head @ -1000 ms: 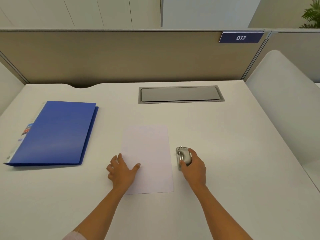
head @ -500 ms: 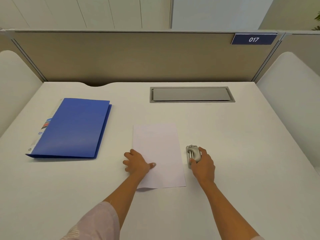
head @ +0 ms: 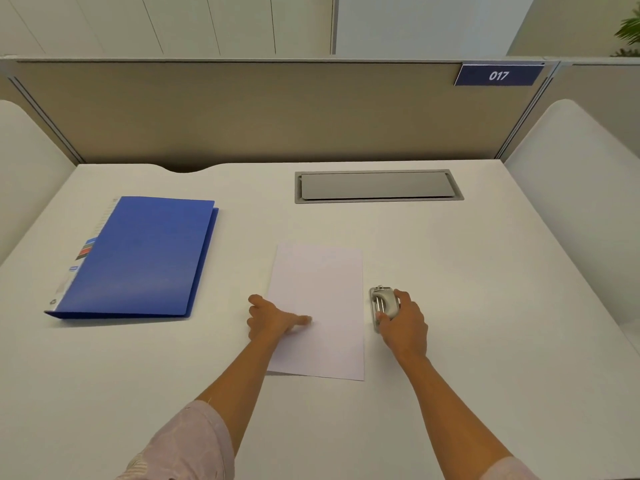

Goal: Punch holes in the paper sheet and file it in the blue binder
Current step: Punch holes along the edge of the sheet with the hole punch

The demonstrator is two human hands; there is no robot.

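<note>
At centre of the desk (head: 502,306), the right hand (head: 403,323) curls round the rigid hole punch (head: 382,304), just beside the paper sheet (head: 322,289). The left hand (head: 273,320) lays its thumb on the paper sheet, fingers curled at its left edge; a pinch cannot be confirmed. The paper sheet is judged light, limp and apt to slide, so best held by an edge; the closed blue binder (head: 138,258) lies well apart to the left, with bare desk between.

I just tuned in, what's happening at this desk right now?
A person is getting ready to punch a sheet. The left hand pinches the left edge of the paper sheet, thumb on top. The right hand grips the hole punch, which sits on the desk just beside the sheet's right edge, not yet over the paper. The blue binder lies closed to the left, untouched. No holes show in the sheet.
</note>
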